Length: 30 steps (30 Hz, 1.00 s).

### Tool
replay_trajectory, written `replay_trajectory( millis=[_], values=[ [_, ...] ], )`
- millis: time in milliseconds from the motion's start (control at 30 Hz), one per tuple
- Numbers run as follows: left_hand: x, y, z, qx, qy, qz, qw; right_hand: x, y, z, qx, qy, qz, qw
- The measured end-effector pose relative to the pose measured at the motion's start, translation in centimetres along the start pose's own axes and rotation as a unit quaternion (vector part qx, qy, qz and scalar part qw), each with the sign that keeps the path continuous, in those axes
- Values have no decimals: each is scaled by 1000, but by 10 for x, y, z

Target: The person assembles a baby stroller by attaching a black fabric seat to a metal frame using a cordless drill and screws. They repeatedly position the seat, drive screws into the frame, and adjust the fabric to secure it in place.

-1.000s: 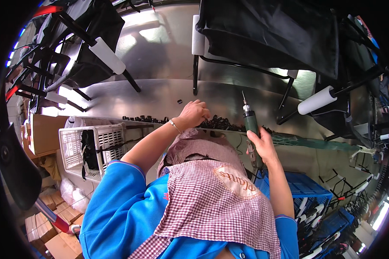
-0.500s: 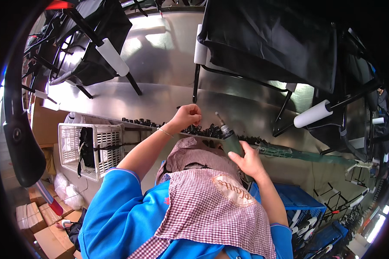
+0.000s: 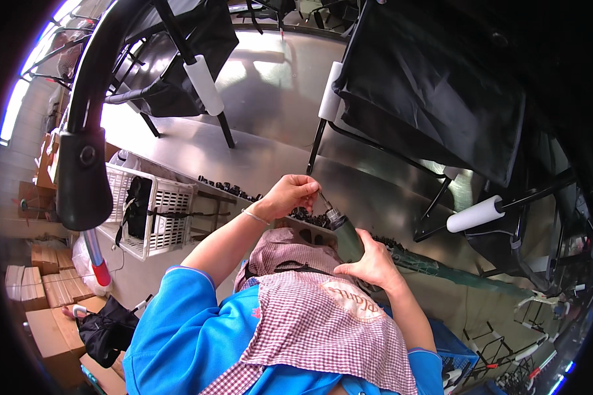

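Observation:
In my right hand (image 3: 373,264) is a dark green power screwdriver (image 3: 346,238), its metal bit slanting up and left. My left hand (image 3: 295,196) is closed in a pinch right at the bit's tip. Whatever its fingertips hold is too small to make out. Just above those fingers ends a black tubular leg (image 3: 316,146) of a black fabric folding frame (image 3: 428,85), which carries a white sleeve (image 3: 330,92). Small black parts (image 3: 310,216) lie in a row along the bench edge below my left hand.
The metal bench (image 3: 270,148) spans the scene. Another black fabric frame (image 3: 184,66) stands at the far left, and a dark tube with a black end cap (image 3: 85,178) hangs nearer. A white crate (image 3: 171,230), cardboard boxes (image 3: 53,336) and a blue crate (image 3: 456,349) are below the bench.
The screwdriver's bit has come up to my left fingers, which were apart from it before. My view has shifted, so the bench and frames sit further right and the hanging tube shows more.

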State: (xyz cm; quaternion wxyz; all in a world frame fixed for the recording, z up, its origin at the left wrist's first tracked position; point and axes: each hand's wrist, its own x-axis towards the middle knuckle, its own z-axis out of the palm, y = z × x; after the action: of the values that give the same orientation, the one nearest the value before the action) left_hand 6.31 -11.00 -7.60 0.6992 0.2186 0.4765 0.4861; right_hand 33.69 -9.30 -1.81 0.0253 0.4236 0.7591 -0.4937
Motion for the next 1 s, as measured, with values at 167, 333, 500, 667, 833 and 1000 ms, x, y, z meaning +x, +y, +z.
replay_trajectory(
  millis=[167,333,500,667,833,1000],
  values=[
    [8,27,-18,244,-21,-4,969,11,-19,3,-58,13,13,998],
    [25,48,-39,249,-4,40,968,28,-42,17,-49,54,39,997],
    [63,-31,-120,706,48,179,683,33,-56,26,-18,82,77,993],
    [62,-26,-119,571,76,149,804,43,-59,35,20,82,65,994],
    [37,54,-87,22,87,53,995,58,-75,48,92,88,15,992],
    [20,79,-81,-27,49,98,994,71,-104,51,123,82,5,989]
  ],
)
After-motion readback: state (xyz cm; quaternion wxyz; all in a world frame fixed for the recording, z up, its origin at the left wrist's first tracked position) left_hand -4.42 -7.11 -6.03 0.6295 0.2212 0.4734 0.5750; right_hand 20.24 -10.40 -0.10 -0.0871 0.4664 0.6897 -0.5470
